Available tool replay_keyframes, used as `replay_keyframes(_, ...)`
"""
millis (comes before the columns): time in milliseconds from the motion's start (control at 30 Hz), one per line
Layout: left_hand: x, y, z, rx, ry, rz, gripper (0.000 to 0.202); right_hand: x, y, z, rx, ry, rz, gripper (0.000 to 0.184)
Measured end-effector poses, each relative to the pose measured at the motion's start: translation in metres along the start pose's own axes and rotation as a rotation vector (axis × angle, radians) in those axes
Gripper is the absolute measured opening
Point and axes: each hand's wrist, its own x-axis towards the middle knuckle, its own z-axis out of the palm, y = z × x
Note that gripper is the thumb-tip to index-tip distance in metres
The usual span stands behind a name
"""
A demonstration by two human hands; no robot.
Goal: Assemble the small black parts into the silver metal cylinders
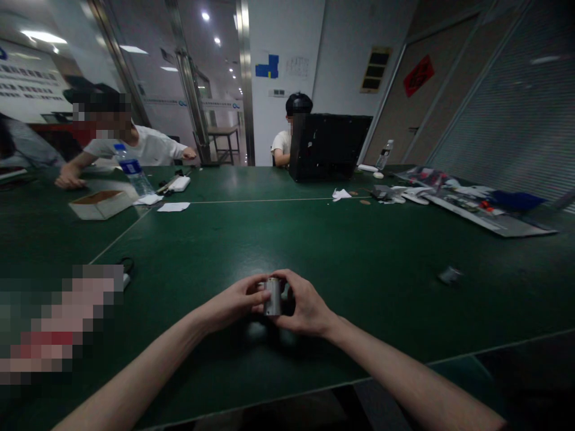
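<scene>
Both my hands meet over the green table [278, 239] near its front edge. Between them stands a small grey metal cylinder [272, 296], upright. My left hand [238, 302] pinches its left side with the fingertips. My right hand [305, 305] curls round its right side and top. What lies behind the cylinder inside my right hand is hidden.
A small grey part [450, 275] lies on the table to the right. A cardboard box [101, 203], a water bottle [133, 170] and papers sit at the far left by a seated person. Another person sits behind a black laptop [327, 146]. Boards and clutter [471, 200] fill the far right.
</scene>
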Motion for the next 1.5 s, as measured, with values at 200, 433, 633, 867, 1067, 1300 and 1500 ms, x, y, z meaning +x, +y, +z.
replay_keyframes(200,0.0019,0.0022,-0.0010,0.170,0.038,0.005,0.046,-0.0007,-0.0024,-0.0004,-0.046,-0.002,-0.001,0.063)
replay_keyframes(433,0.0011,0.0035,-0.0031,0.028,0.017,0.052,0.046,0.0009,-0.0047,-0.0007,-0.024,0.031,-0.040,0.060)
replay_keyframes(633,-0.0014,0.0042,-0.0021,-0.058,-0.014,0.040,0.055,0.0005,-0.0076,-0.0034,0.049,-0.020,-0.052,0.064)
replay_keyframes(867,-0.0026,0.0049,-0.0010,0.083,-0.028,0.037,0.063,0.0009,-0.0072,-0.0039,0.000,-0.039,-0.050,0.061)
replay_keyframes(1067,0.0004,0.0042,0.0020,0.252,0.021,0.042,0.054,-0.0011,-0.0017,0.0015,-0.053,-0.003,-0.011,0.060)
replay_keyframes(1300,0.0021,0.0045,-0.0018,0.247,0.043,0.043,0.040,0.0016,-0.0043,0.0005,-0.063,-0.028,-0.024,0.060)
replay_keyframes(1500,0.0019,0.0026,-0.0019,0.022,0.032,-0.032,0.035,0.0043,-0.0047,-0.0040,0.037,-0.058,0.000,0.060)
